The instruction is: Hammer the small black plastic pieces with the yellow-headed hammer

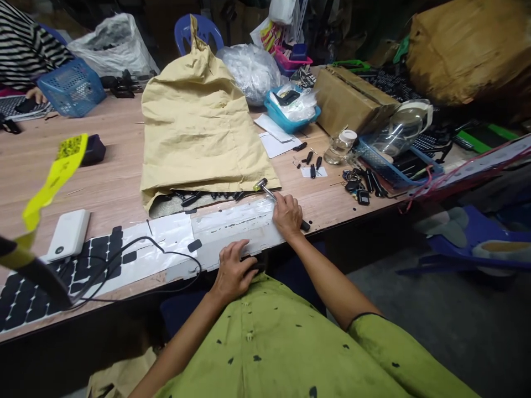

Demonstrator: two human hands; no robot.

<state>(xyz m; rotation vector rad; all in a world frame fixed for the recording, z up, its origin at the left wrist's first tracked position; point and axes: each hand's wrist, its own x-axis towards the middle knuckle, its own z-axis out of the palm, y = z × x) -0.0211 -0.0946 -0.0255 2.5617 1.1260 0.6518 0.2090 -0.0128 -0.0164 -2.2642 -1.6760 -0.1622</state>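
Observation:
In my right hand [287, 215] is a small hammer [269, 193], gripped with its metal head pointing away to the left and its dark handle end sticking out below my fist. The hand rests by the right end of a white strip [232, 232] along the table's front edge. My left hand [233, 271] is at that edge, close to my body, with its fingers curled round a small black piece [256, 266] whose kind I cannot make out. Beyond the strip lies a large beige cloth [199, 138], with several black parts [193, 198] showing under its near edge.
To the left are a white power bank [69, 234], a black cable [143, 239] and a yellow tag [53, 179] hanging close to the camera. Several black pieces [312, 170], a glass jar [340, 148] and a blue basket [398, 166] stand right. Another person's hand [38, 95] is at far left.

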